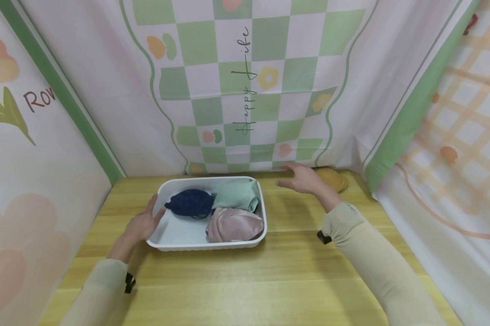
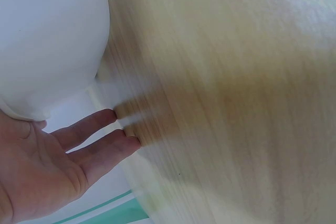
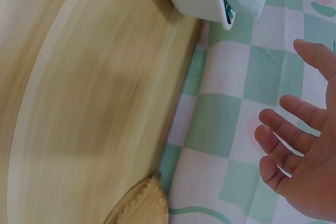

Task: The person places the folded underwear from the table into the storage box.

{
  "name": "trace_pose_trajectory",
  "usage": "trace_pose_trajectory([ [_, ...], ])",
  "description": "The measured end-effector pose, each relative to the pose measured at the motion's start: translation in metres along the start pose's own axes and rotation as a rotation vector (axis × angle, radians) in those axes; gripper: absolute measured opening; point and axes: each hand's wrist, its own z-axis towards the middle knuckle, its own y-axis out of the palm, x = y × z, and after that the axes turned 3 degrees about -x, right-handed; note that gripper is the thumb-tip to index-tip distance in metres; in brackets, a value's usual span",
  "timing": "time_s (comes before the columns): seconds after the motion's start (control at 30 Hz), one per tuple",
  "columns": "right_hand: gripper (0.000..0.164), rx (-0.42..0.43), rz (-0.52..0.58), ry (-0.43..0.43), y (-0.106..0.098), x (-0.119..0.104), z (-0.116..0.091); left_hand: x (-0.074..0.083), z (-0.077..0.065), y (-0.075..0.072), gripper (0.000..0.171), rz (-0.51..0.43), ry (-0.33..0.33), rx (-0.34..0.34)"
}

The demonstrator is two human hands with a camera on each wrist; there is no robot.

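Note:
At the left end of a white plastic tray [image 1: 175, 246], my left hand [image 1: 141, 224] touches the rim. Its thumb reaches over the inner side. In the left wrist view its other fingers [image 2: 107, 153] stretch out straight outside the tray wall. Inside the tray lie a navy cloth bundle [image 1: 192, 202], a mint green folded cloth [image 1: 236, 195] and a dusty pink satiny cloth bundle [image 1: 234, 225]. My right hand [image 1: 302, 178] hovers right of the tray, fingers spread and holding nothing. Partly behind its wrist, a mustard cloth item [image 1: 333, 179] with a gathered edge lies on the table.
The wood-grain table [image 1: 228, 285] meets a hanging green-and-white checked cloth [image 1: 265, 108] at the back. Printed fabric walls stand on both sides, the left one [image 1: 29, 181] with flowers and the right one [image 1: 461, 149] with an orange check.

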Motion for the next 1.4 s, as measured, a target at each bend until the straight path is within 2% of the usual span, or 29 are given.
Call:
trace_pose_trajectory([
  [0.3,0.075,0.007,0.011,-0.014,-0.004,0.009,-0.007,-0.001,0.001,0.000,0.076,0.005,-0.004,-0.009],
  [0.63,0.075,-0.016,0.026,0.024,-0.009,0.017,-0.011,0.000,0.001,0.000,0.076,0.004,-0.003,-0.008],
  [1.2,0.074,0.027,-0.016,0.027,-0.013,0.033,-0.020,0.001,0.000,-0.001,0.076,-0.002,0.000,-0.010],
  [1.4,0.074,0.022,-0.017,0.073,-0.016,0.039,-0.024,0.001,0.000,-0.001,0.076,-0.005,-0.010,-0.014],
])
